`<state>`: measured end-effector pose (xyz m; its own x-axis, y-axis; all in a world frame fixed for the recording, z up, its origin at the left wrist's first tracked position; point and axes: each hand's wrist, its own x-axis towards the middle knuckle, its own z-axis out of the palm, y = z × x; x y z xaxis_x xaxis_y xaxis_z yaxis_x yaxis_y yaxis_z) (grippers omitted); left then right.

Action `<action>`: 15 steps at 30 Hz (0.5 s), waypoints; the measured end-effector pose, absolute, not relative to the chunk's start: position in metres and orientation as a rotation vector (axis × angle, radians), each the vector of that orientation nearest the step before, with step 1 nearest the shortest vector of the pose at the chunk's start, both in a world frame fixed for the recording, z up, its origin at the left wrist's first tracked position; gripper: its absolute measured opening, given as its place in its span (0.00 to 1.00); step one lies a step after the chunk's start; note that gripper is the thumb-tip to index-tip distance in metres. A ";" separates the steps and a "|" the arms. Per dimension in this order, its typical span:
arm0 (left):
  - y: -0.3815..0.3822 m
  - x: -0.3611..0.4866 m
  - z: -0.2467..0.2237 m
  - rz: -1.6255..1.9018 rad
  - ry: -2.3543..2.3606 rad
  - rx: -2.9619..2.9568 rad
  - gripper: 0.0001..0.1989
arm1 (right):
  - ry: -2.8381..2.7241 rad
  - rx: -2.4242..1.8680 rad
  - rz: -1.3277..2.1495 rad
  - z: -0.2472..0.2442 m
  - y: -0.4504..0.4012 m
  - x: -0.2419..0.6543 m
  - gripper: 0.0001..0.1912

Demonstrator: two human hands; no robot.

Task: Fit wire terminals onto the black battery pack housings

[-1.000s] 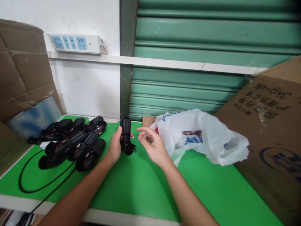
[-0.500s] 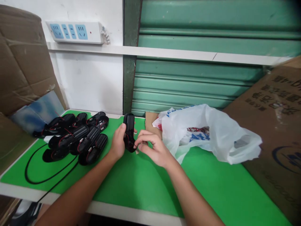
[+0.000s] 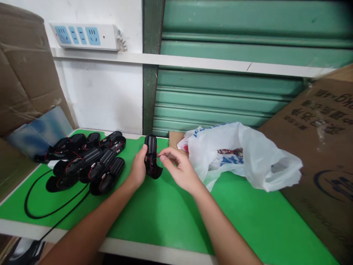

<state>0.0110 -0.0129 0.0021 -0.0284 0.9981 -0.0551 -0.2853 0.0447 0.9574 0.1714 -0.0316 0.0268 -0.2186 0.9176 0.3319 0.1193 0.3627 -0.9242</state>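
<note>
My left hand (image 3: 138, 167) is closed around a black plastic housing (image 3: 150, 145), ribbed on its upper part, with a hollow lower end that curves to the right. It is held upright above the green tabletop (image 3: 165, 217). At its right edge, the thumb and fingers of my right hand (image 3: 180, 167) pinch a thin reddish wire (image 3: 158, 156); the wire's tip is too small to make out. Several similar black housings (image 3: 106, 163) with red wires lie in a pile to the left of my left hand.
A white plastic bag (image 3: 248, 158) holding red and silver bits lies on the right. Cardboard boxes (image 3: 317, 147) flank the table. A black cable (image 3: 27, 206) loops at the left. Behind are a green shutter (image 3: 220, 88) and a power strip (image 3: 85, 36) on a white rail.
My right hand has moved up from the housing's lower end to the middle of its right edge, pinching the wire there. The left hand keeps its hold. The view has shifted slightly.
</note>
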 end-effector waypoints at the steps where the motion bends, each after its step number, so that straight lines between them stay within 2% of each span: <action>1: -0.012 0.011 0.002 1.321 1.038 0.952 0.33 | -1.577 -0.937 1.026 0.026 -0.031 0.171 0.11; 6: -0.011 0.009 0.001 1.292 1.051 0.975 0.36 | -1.376 -0.907 1.126 0.024 -0.028 0.169 0.18; 15: -0.017 0.017 0.003 1.193 1.050 0.890 0.31 | -1.157 -0.832 1.302 0.025 -0.028 0.171 0.14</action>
